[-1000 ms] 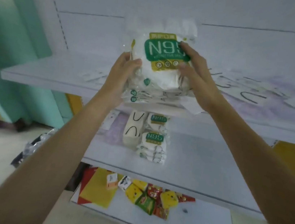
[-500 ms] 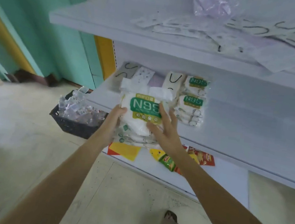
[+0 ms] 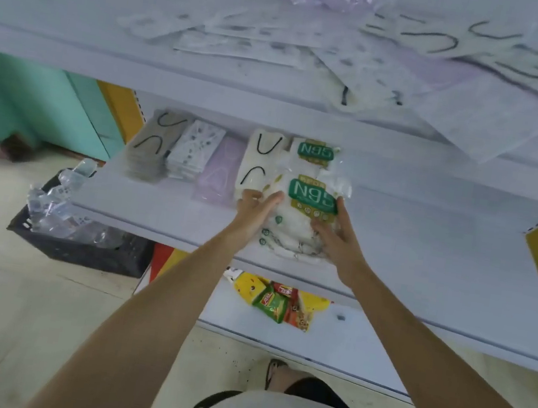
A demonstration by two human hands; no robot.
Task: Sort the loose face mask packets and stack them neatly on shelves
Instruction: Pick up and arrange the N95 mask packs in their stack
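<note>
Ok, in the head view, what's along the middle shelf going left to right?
On that shelf: grey mask stack → white patterned mask stack → lilac mask packets → cream mask packets with black ear loops → N95 packet pile, pressed between the left hand and right hand.

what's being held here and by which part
The stack of N95 packets, pressed between both hands: left hand against its left edge, right hand on its right edge, resting on the shelf.
</note>
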